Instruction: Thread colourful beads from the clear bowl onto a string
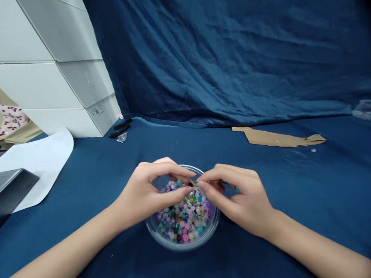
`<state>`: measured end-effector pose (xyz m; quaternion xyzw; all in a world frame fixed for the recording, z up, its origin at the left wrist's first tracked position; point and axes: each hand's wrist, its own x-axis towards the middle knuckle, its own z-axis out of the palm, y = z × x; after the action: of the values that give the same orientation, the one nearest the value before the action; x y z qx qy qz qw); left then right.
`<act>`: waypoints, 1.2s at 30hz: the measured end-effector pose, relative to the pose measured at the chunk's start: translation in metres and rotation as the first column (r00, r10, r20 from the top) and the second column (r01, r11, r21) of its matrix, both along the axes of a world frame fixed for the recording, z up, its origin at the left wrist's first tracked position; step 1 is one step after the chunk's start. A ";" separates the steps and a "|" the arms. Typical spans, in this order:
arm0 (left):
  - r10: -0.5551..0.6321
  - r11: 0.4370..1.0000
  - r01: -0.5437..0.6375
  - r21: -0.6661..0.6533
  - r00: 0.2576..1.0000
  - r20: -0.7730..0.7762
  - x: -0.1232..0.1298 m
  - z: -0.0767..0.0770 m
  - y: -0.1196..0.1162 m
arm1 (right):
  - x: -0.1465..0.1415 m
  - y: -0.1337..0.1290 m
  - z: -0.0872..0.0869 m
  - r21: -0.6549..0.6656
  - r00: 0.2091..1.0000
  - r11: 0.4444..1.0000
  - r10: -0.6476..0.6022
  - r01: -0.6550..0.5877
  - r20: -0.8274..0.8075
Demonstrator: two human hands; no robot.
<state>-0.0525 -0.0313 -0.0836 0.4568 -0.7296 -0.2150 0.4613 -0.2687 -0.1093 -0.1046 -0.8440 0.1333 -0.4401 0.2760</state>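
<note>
A round clear bowl (184,243) holds many small coloured beads (186,219), pink, purple, teal, green and dark. Over its left side is my left hand (154,190), thumb and fingers curved towards each other around something thin and pale near the fingertips. My right hand (240,194) reaches over the bowl's right rim, its thumb and index finger pinched close beside the left fingertips. What the right pinch holds is too small to make out. The fingertips of both hands nearly meet above the beads.
White boxes (73,83) are stacked at the back left. A dark device (8,193) lies on white paper (53,161). Black strips (120,128) lie near the boxes. Torn brown cardboard (271,139) is behind on the right, a clear container (370,110) at the far right. Blue cloth hangs behind.
</note>
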 end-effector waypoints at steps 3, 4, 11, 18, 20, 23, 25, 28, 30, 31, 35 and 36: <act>-0.005 1.000 0.005 0.001 1.000 -0.007 0.000 0.000 0.000 | 0.000 0.000 0.001 -0.007 1.000 1.000 -0.013 0.013 0.015; -0.006 1.000 0.006 0.001 1.000 -0.007 0.000 -0.001 0.001 | 0.000 0.000 0.001 -0.009 1.000 1.000 -0.018 0.018 0.021; 0.000 1.000 0.000 0.006 1.000 -0.001 0.000 -0.001 0.001 | 0.000 0.000 0.002 -0.013 1.000 1.000 -0.013 0.014 0.025; 0.005 1.000 -0.005 0.006 1.000 0.002 0.000 -0.001 0.000 | 0.000 0.000 0.000 -0.001 1.000 1.000 -0.011 0.011 0.000; 0.002 1.000 -0.003 0.005 1.000 0.001 0.000 -0.001 0.000 | 0.001 -0.001 0.000 0.000 1.000 1.000 -0.009 0.009 -0.010; 0.005 1.000 -0.005 0.006 1.000 -0.002 0.000 -0.001 0.001 | 0.001 -0.001 0.000 0.000 1.000 1.000 -0.012 0.012 -0.024; 0.011 1.000 -0.011 0.007 1.000 0.007 0.000 -0.001 0.001 | 0.000 -0.002 -0.001 -0.015 0.999 1.000 -0.007 0.006 -0.045; 0.000 1.000 0.000 0.009 0.999 0.048 0.000 0.001 0.001 | -0.001 -0.003 -0.002 -0.094 0.997 0.995 0.010 -0.017 -0.071; -0.018 1.000 0.017 0.012 0.997 0.070 0.001 0.002 0.001 | -0.002 -0.004 -0.004 -0.145 0.996 0.989 0.012 -0.024 -0.084; -0.023 1.000 0.022 0.015 0.997 0.076 0.001 0.003 0.001 | -0.002 -0.004 -0.005 -0.158 0.996 0.987 0.009 -0.024 -0.093; -0.022 0.999 0.018 0.036 0.995 0.102 0.001 0.005 0.001 | -0.003 -0.004 -0.007 -0.173 0.990 0.984 0.011 -0.035 -0.141; -0.022 0.999 0.017 0.042 0.993 0.115 0.001 0.005 0.001 | -0.003 -0.004 -0.007 -0.175 0.989 0.984 0.010 -0.036 -0.149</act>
<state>-0.0519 -0.0303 -0.0786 0.4707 -0.7549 -0.2078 0.4066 -0.2713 -0.1133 -0.1114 -0.8968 0.1041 -0.3836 0.1944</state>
